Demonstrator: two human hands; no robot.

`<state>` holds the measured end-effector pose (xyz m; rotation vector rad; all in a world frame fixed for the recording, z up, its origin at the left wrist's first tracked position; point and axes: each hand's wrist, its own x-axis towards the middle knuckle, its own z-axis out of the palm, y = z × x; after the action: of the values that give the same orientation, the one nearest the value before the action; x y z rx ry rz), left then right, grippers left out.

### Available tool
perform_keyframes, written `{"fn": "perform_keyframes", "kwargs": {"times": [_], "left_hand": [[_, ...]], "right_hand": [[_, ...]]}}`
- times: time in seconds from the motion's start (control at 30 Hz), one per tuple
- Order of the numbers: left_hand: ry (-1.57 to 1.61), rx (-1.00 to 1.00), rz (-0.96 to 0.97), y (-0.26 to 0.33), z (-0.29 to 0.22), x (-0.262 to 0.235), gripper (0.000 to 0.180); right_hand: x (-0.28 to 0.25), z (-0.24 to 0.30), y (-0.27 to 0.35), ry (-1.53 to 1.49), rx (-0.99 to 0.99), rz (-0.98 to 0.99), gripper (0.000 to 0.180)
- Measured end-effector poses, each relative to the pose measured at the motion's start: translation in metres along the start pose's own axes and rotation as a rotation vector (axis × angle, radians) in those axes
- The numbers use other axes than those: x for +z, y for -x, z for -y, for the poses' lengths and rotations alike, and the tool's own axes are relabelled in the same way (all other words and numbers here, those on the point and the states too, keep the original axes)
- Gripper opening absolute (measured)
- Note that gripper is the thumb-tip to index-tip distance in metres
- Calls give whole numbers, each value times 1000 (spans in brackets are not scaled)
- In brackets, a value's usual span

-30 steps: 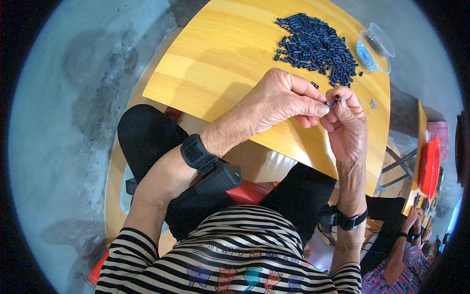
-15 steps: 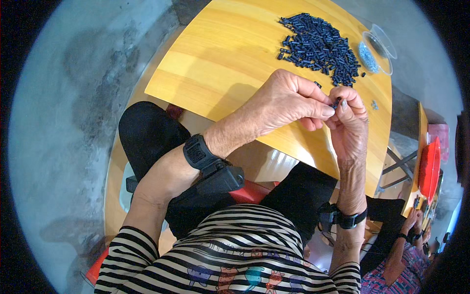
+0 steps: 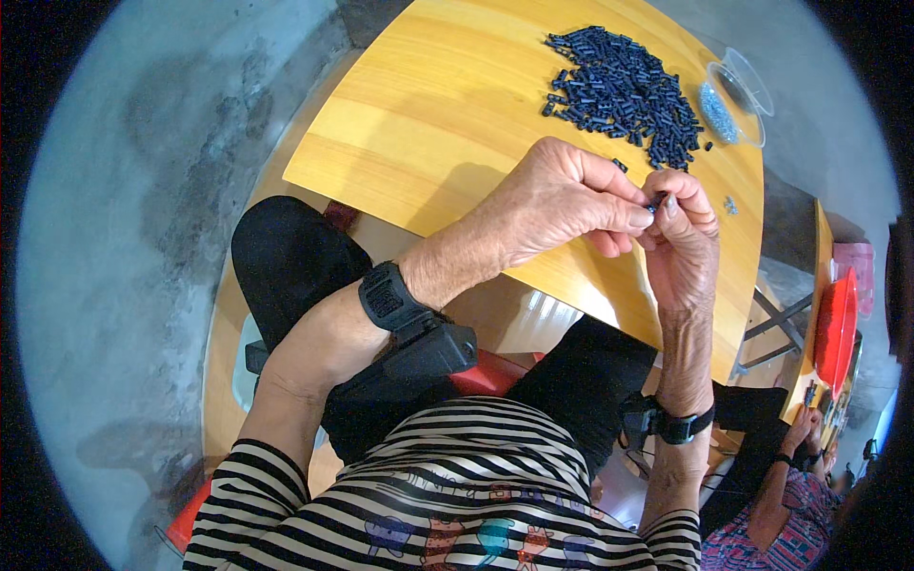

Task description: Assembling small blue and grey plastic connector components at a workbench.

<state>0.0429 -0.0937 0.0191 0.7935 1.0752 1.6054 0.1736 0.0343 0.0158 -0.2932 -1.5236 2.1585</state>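
Above the near right part of the table, my two hands meet fingertip to fingertip. My right hand (image 3: 682, 233) is closed, pinching a small dark cylindrical piece (image 3: 656, 202) between thumb and curled fingers. From the left, my left hand (image 3: 576, 202) is closed in a pinch against the same piece; whatever its fingertips hold is too small and covered to make out. Beyond them spreads a pile of dark blue-black short cylindrical pieces (image 3: 624, 90). A loose dark piece (image 3: 619, 165) lies near my left knuckles. Several tiny silvery bits (image 3: 730, 206) lie right of my right hand.
At the far right edge of the yellow wooden table (image 3: 409, 124) stands a clear plastic tub (image 3: 760, 131) with tiny silvery-blue pieces inside. Off to the right are a red basin (image 3: 835, 333), a pink container (image 3: 855, 266) and another person's hands (image 3: 804, 430) at a second table.
Both hands keep the same pinch and have barely shifted. Only slight movement shows at the fingertips around the small dark piece.
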Motion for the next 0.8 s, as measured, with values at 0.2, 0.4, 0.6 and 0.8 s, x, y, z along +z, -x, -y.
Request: {"fn": "perform_keyframes", "kwargs": {"times": [0.2,0.4,0.6,0.8], "left_hand": [[11,-8,-12,1,-2,2,20],[-2,9,-13,2,-1,3,21],[-27,15,-21,3,-2,3,19],[-32,35,-46,5,-6,7,18]], "right_hand": [[0,-2,0,-30,-20,-12,20],[4,-6,1,-83,-47,-19,20],[3,-6,1,-58,-56,-12,19],[3,-1,0,33,-102,-37,16]]}}
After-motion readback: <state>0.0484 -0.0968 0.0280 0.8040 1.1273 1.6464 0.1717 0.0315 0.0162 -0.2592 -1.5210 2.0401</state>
